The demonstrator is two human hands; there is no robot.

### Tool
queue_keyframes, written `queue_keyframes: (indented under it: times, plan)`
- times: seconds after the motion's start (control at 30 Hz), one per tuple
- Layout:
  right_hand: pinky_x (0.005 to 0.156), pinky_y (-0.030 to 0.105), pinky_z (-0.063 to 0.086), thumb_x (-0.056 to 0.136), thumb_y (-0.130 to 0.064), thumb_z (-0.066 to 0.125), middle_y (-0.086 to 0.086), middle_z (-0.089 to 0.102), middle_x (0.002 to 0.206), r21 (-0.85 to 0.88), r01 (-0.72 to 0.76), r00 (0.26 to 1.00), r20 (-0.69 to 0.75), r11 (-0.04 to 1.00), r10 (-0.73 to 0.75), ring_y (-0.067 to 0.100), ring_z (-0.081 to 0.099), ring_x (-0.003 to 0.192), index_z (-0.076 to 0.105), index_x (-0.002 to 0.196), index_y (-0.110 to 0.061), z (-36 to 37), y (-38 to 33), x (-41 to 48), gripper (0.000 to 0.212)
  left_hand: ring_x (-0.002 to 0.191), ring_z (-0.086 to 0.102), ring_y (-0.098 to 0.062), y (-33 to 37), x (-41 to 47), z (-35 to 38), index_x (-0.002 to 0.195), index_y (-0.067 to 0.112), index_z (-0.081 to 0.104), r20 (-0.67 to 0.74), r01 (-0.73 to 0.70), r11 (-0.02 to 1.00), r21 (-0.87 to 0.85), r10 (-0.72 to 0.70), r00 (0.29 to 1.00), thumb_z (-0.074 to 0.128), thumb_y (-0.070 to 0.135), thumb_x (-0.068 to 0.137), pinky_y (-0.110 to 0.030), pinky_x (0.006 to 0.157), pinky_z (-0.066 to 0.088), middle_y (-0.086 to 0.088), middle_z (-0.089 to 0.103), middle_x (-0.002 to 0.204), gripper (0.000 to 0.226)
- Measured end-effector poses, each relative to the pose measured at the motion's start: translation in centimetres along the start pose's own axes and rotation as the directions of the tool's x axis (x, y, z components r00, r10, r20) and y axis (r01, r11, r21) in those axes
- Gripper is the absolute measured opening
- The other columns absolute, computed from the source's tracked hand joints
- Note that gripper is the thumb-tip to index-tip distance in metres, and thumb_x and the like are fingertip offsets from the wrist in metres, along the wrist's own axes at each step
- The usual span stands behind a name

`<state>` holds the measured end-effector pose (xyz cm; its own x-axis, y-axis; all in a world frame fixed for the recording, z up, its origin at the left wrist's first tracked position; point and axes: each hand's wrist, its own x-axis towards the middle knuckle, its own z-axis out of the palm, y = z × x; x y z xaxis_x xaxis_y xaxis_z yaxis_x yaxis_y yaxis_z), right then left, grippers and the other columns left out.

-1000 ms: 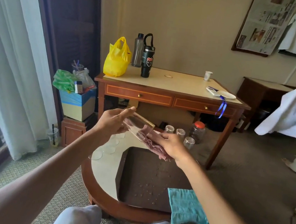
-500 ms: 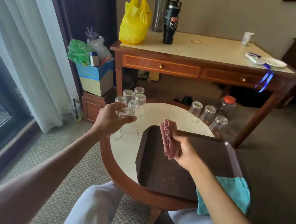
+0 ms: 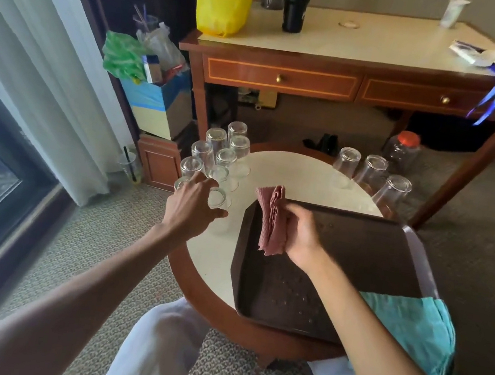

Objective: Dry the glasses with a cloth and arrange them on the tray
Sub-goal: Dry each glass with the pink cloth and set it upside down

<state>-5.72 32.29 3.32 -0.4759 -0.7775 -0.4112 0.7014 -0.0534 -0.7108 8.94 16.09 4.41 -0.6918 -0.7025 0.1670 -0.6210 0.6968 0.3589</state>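
Left hand: while it reached out over the round worktop (image 3: 289, 174), the left hand (image 3: 193, 205) hung palm down with fingers spread and loose, gripping nothing, its fingertips at an upturned glass (image 3: 218, 197).
Right hand: the right hand (image 3: 303, 231) was closed around a folded pink cloth (image 3: 270, 221), held above the tray's near-left corner.
Glasses: one cluster (image 3: 219, 152) stood upside down at the worktop's left edge; three more (image 3: 370, 175) stood at its far right.
Tray: the dark tray (image 3: 373, 251) lay on the worktop, water drops on it.
Change: half a second earlier the left hand held a glass aloft; now it was empty.
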Motion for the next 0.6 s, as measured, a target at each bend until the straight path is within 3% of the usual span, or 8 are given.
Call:
queue_keyframes:
  times: [0.07,0.13,0.2,0.23,0.33,0.43,0.5,0.6]
  plan:
    - [0.069,0.027,0.054,0.097,-0.041,0.052,0.006,0.069,0.093,-0.008,-0.007,0.999,0.054,1.000,0.007,0.015,0.067,0.080,0.067,0.114,-0.010,-0.2,-0.1,0.3,0.039,0.112,0.061,-0.031,0.0,0.3,0.3,0.132,0.017,0.064,-0.003,-0.001,0.999,0.047,0.002,1.000,0.087,0.049,0.074,-0.045,0.077,0.055,-0.004,0.058,0.135,0.070]
    - [0.069,0.027,0.052,0.085,-0.063,0.060,0.001,0.069,0.090,-0.127,-0.028,0.996,0.085,0.992,0.039,0.013,0.065,0.077,0.062,0.126,-0.013,-0.4,-0.2,0.4,0.065,0.114,0.061,-0.032,0.1,0.5,0.4,0.135,0.018,0.062,0.000,0.003,0.996,0.084,-0.003,1.000,0.085,0.053,0.076,-0.044,0.076,0.056,-0.004,0.056,0.140,0.072]
    - [0.063,0.026,0.047,0.063,-0.081,0.068,0.000,0.063,0.084,-0.290,-0.026,0.993,0.104,0.957,0.059,0.011,0.058,0.068,0.061,0.124,-0.015,-0.6,-0.2,0.5,0.091,0.115,0.061,-0.033,0.2,0.6,0.5,0.139,0.017,0.060,0.009,0.008,0.995,0.104,-0.009,1.000,0.083,0.054,0.078,-0.044,0.077,0.056,-0.005,0.053,0.144,0.075]
    - [0.059,0.025,0.044,0.054,-0.084,0.072,-0.001,0.059,0.079,-0.318,-0.017,0.991,0.121,0.948,0.059,0.011,0.052,0.062,0.062,0.116,-0.014,-0.6,-0.2,0.6,0.093,0.115,0.062,-0.033,0.1,0.5,0.6,0.140,0.017,0.059,0.015,0.014,0.994,0.105,-0.016,1.000,0.083,0.054,0.078,-0.044,0.077,0.056,-0.006,0.052,0.145,0.077]
    - [0.049,0.021,0.037,0.053,-0.076,0.081,-0.006,0.049,0.067,-0.293,0.021,0.994,0.107,0.956,0.011,0.006,0.039,0.050,0.060,0.092,-0.017,-1.0,-0.5,0.3,0.074,0.108,0.065,-0.033,0.1,0.4,0.4,0.141,0.020,0.056,-0.008,0.000,0.995,0.095,0.001,1.000,0.081,0.057,0.078,-0.043,0.076,0.059,-0.006,0.052,0.144,0.077]
    - [0.045,0.019,0.032,0.087,-0.056,0.065,-0.005,0.049,0.062,-0.193,0.068,0.997,-0.007,0.979,-0.071,0.004,0.036,0.044,0.060,0.086,-0.015,-2.1,-1.5,-0.1,0.041,0.095,0.068,-0.025,1.7,0.8,-0.1,0.129,0.022,0.064,-0.105,-0.078,0.996,0.038,0.081,0.991,0.071,0.054,0.090,-0.038,0.071,0.058,-0.003,0.063,0.132,0.051]
    - [0.044,0.019,0.034,0.093,-0.057,0.056,-0.005,0.052,0.063,-0.140,0.069,0.993,-0.089,0.988,-0.082,0.005,0.037,0.044,0.061,0.091,-0.014,-3.4,-2.7,-0.4,0.043,0.088,0.067,-0.019,4.0,1.5,-0.4,0.121,0.024,0.067,-0.140,-0.119,0.993,-0.023,0.115,0.983,0.065,0.048,0.096,-0.033,0.065,0.055,0.001,0.069,0.118,0.035]
    - [0.046,0.024,0.037,0.088,-0.071,0.050,-0.002,0.052,0.064,-0.144,0.097,0.971,-0.203,0.985,-0.125,0.007,0.043,0.043,0.064,0.091,-0.015,-6.3,-4.9,-1.2,0.058,0.086,0.064,-0.015,8.4,3.0,0.6,0.116,0.025,0.067,-0.103,-0.182,0.977,-0.115,0.171,0.980,0.062,0.041,0.098,-0.032,0.065,0.053,0.007,0.071,0.107,0.025]
